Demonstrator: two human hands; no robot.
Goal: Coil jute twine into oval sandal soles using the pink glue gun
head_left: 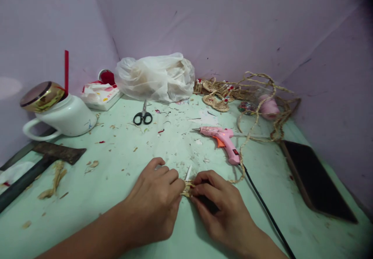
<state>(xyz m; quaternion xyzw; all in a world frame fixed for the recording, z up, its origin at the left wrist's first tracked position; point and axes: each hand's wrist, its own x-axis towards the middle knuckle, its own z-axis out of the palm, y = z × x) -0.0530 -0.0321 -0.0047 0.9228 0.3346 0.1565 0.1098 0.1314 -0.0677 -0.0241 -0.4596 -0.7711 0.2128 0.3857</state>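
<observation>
Clearly light and pliable, the small braided straw piece (188,189) sits low and central over the table (163,150), best pinched at its edges; the right hand (220,204) pinches one end, while the left hand (157,200) curls over the other, its hold hidden. Beyond lie a smooth plastic glue gun (223,135) and coarse twisted rope (278,132).

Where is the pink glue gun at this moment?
In the head camera's view, the pink glue gun lies on the table right of centre, beyond the person's right hand and left of the dark, phone-like slab.
</observation>
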